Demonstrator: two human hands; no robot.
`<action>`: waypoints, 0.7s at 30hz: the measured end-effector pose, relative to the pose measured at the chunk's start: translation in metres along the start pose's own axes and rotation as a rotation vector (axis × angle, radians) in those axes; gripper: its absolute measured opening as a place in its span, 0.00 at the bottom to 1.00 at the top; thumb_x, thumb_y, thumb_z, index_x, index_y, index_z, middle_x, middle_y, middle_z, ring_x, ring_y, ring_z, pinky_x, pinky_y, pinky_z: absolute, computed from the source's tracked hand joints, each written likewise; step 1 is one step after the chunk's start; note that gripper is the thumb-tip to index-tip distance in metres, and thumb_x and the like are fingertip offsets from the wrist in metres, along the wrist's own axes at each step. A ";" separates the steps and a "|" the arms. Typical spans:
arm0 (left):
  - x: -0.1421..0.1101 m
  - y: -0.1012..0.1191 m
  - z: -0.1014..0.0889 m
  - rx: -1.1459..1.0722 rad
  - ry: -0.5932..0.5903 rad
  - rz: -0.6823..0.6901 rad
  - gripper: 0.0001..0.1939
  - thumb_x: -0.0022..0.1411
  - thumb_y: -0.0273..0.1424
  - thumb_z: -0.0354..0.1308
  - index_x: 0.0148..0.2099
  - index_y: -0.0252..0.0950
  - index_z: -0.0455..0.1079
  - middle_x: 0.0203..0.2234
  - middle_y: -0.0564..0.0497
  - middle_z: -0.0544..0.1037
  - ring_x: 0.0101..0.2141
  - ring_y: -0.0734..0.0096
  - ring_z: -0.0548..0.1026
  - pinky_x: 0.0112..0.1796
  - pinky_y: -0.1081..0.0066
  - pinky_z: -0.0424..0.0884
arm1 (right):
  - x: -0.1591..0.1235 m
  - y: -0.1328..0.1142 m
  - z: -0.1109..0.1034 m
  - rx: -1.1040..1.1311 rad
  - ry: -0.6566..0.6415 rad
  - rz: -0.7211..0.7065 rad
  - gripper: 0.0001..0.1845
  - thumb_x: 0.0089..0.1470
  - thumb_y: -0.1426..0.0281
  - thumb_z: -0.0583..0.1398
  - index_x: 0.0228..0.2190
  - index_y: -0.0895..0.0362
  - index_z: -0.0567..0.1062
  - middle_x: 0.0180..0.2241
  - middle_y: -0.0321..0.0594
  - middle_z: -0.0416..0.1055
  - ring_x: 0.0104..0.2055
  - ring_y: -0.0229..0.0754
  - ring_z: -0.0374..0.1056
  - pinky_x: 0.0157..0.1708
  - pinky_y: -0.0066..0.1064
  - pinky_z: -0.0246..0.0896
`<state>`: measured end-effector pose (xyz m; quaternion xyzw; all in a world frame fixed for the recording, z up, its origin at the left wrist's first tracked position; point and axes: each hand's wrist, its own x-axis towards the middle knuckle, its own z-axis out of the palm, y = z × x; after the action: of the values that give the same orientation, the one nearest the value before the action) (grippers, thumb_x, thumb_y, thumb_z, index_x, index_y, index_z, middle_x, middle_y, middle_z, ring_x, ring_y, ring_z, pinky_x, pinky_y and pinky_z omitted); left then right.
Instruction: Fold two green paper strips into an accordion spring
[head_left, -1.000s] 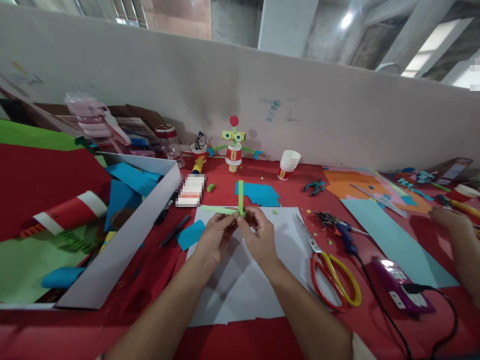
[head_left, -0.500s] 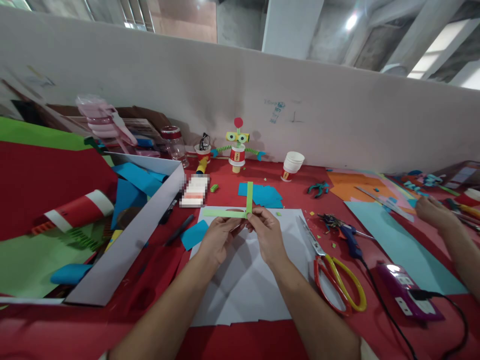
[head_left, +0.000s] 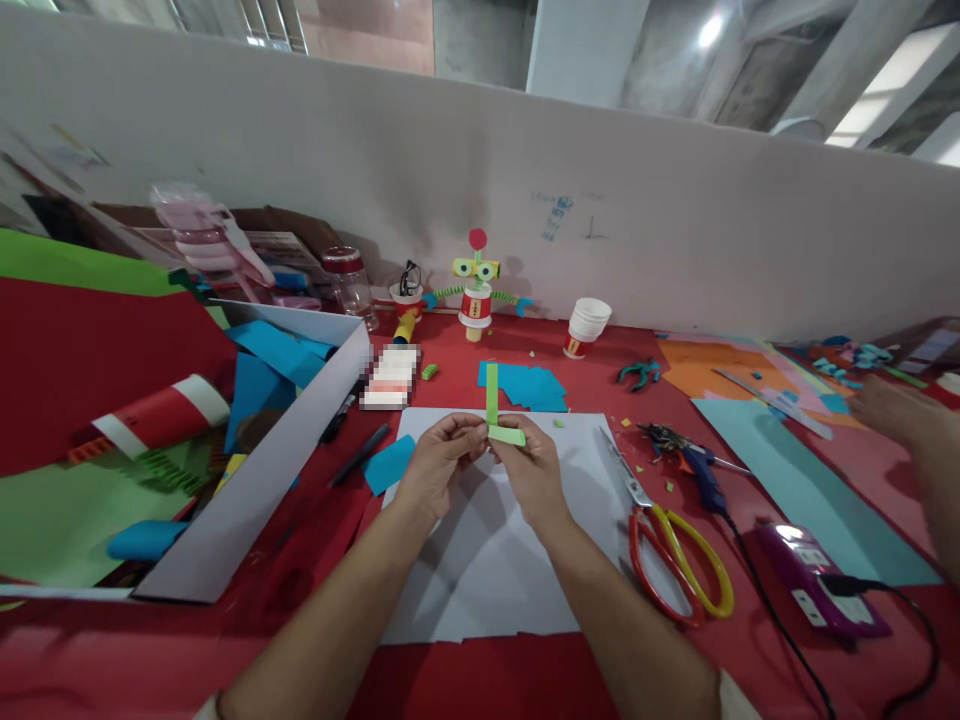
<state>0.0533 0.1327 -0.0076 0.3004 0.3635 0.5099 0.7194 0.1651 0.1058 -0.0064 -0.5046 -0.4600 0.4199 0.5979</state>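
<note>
One green strip (head_left: 492,390) stands with its long axis running away from the person, its free end towards the far edge of the red desk (head_left: 480,675); the crosswise green strip (head_left: 507,436) points towards the desk's right edge, dipping slightly to the near side, so the two meet roughly at a right angle. A white sheet (head_left: 495,580) covers the middle of the desk by its near edge, with large scissors (head_left: 640,498) along its right side and blue paper (head_left: 536,388) just beyond it. An open white box (head_left: 300,450) fills the left side; a paper-cup figure (head_left: 475,304) and stacked cups (head_left: 589,322) line the far edge, below a pale partition (head_left: 300,150). Beyond that are grey walls and a bright lamp (head_left: 709,30). Another person's hand (head_left: 896,410) reaches in over the right edge. Above the far part of the white sheet, the left hand (head_left: 442,460) and the right hand (head_left: 531,470) both grasp the strips by fingertip near their meeting point; the crosswise piece extends over the right fingers, while the other rises clear beyond both hands.
</note>
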 end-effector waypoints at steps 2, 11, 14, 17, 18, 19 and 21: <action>0.001 0.001 -0.001 0.009 0.012 0.004 0.14 0.37 0.29 0.71 0.29 0.35 0.72 0.22 0.54 0.74 0.25 0.76 0.71 0.34 0.72 0.68 | 0.000 0.000 -0.001 -0.064 0.002 -0.020 0.09 0.46 0.64 0.61 0.31 0.54 0.76 0.24 0.34 0.70 0.26 0.37 0.62 0.27 0.28 0.61; 0.003 0.001 0.000 0.015 0.098 0.034 0.16 0.38 0.30 0.70 0.32 0.35 0.71 0.25 0.52 0.77 0.27 0.75 0.73 0.35 0.72 0.68 | -0.001 -0.001 -0.004 -0.229 -0.068 -0.145 0.10 0.51 0.66 0.58 0.33 0.55 0.78 0.30 0.40 0.73 0.31 0.42 0.67 0.31 0.32 0.64; 0.001 -0.001 0.003 -0.024 0.129 0.052 0.15 0.39 0.29 0.70 0.31 0.35 0.71 0.24 0.53 0.77 0.26 0.76 0.72 0.34 0.73 0.67 | 0.000 0.000 -0.001 -0.118 -0.026 -0.048 0.13 0.52 0.61 0.58 0.33 0.57 0.77 0.27 0.39 0.73 0.28 0.41 0.68 0.30 0.32 0.65; -0.001 -0.001 0.006 -0.072 0.119 0.045 0.14 0.39 0.28 0.70 0.31 0.35 0.72 0.25 0.54 0.76 0.26 0.78 0.72 0.34 0.74 0.67 | 0.002 0.002 0.000 -0.022 0.036 0.023 0.14 0.52 0.58 0.58 0.31 0.57 0.74 0.24 0.37 0.72 0.25 0.40 0.68 0.28 0.32 0.66; -0.002 -0.001 0.007 -0.084 0.113 0.040 0.14 0.39 0.28 0.70 0.31 0.35 0.73 0.25 0.54 0.76 0.26 0.78 0.72 0.34 0.74 0.67 | 0.002 0.002 0.000 -0.009 0.044 0.034 0.14 0.51 0.58 0.59 0.31 0.56 0.74 0.24 0.37 0.72 0.25 0.39 0.68 0.28 0.32 0.66; -0.002 -0.001 0.007 -0.091 0.107 0.036 0.13 0.39 0.27 0.70 0.31 0.35 0.73 0.25 0.54 0.76 0.26 0.78 0.72 0.33 0.74 0.67 | 0.003 0.003 0.000 -0.011 0.047 0.042 0.14 0.51 0.58 0.59 0.30 0.56 0.74 0.24 0.37 0.72 0.25 0.39 0.68 0.27 0.31 0.66; -0.002 -0.001 0.007 -0.096 0.101 0.034 0.13 0.39 0.27 0.69 0.31 0.35 0.73 0.25 0.54 0.76 0.26 0.79 0.72 0.33 0.75 0.67 | 0.004 0.003 -0.002 -0.062 0.066 0.044 0.14 0.50 0.58 0.59 0.28 0.56 0.74 0.24 0.36 0.73 0.25 0.39 0.68 0.27 0.30 0.64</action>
<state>0.0592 0.1302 -0.0045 0.2456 0.3693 0.5533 0.7051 0.1675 0.1100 -0.0094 -0.5463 -0.4415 0.4015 0.5877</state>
